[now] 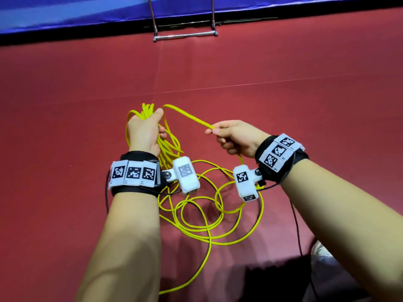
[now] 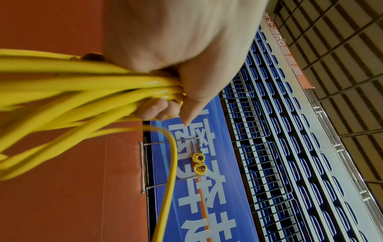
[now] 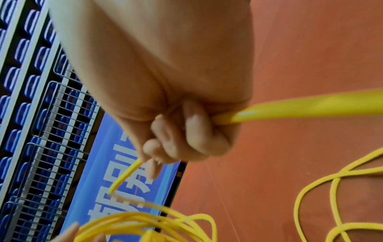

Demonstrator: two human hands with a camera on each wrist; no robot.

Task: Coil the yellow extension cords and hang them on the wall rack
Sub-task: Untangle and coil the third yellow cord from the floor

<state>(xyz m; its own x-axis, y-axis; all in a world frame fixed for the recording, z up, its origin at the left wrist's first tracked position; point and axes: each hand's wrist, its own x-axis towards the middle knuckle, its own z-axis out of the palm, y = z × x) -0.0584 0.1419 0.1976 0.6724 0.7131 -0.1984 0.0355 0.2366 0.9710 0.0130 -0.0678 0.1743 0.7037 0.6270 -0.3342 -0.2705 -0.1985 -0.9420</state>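
- Head view: left hand point(image 1: 145, 132) clenched round a bundle of finished loops of the yellow extension cord point(image 1: 192, 216), held up over the red floor point(image 1: 65, 127).
- Right hand point(image 1: 236, 138) closed on a single run of the same cord, which arcs over from the bundle and passes on through the fist.
- Left wrist view confirms several strands gathered under curled fingers point(image 2: 157, 109); right wrist view shows one strand entering and leaving the fist.
- Progress, judged: coiling about half done. A good share still slack, lying in loose overlapping rings on the floor below both wrists, one tail trailing toward the lower edge of the frame.
- Already hung: two small yellow coils point(image 2: 199, 163) side by side on the wall rack, seen in left wrist view only.
- Left to do: draw in remaining slack loop by loop, then carry the coil to the rack point(image 1: 185, 35) and hang it.
- Risk, judged: crossings in the slack could snag while drawn in.
- Surface: smooth red matting with thin seam lines.
- Room: blue banner point(image 2: 207, 212) with large white characters along the floor edge, wire barriers and tiers of blue seats behind.
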